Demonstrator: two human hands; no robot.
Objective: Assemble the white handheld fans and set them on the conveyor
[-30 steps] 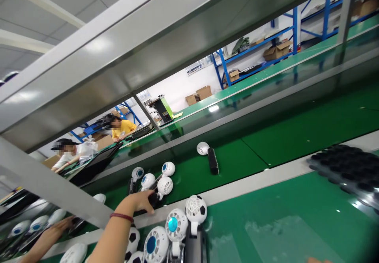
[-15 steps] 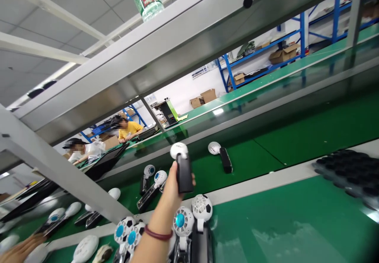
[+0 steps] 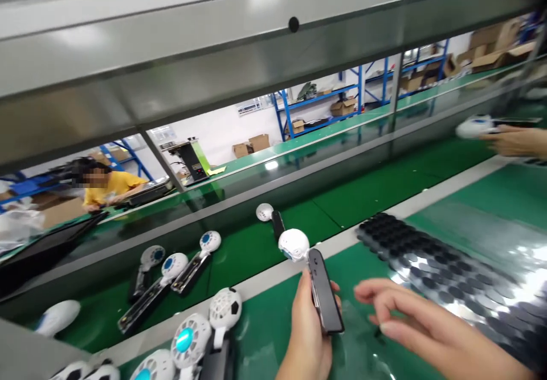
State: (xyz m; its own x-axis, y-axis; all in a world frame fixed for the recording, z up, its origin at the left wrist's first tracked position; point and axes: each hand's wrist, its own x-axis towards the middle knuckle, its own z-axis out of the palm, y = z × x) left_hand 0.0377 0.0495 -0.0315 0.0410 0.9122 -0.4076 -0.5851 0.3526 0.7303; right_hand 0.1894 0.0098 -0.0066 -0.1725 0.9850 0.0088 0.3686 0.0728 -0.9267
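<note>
My left hand (image 3: 310, 326) is wrapped round the black handle of a handheld fan (image 3: 327, 294). The fan's round white head points up and to the left, and the flat face of its handle is turned towards me. To the right, my right hand (image 3: 410, 320) hovers with loosely curled fingers, apart from the fan. A small dark spot shows under its fingertips; I cannot tell what it is. Beyond my right hand lies a sheet of black round discs (image 3: 427, 260). Several football-patterned fans (image 3: 225, 309) lie on the bench at the lower left.
On the green conveyor belt (image 3: 367, 180) lie several more fans (image 3: 174, 266), one (image 3: 265, 212) just behind mine. A co-worker's hand (image 3: 519, 141) holds a fan at the far right. A metal beam (image 3: 256, 44) crosses overhead. Across the line sits a person in yellow (image 3: 113, 186).
My left hand has brought the fan from over the belt nearer to me, above the bench. My right hand has come into view at the right. The view has swung to the right.
</note>
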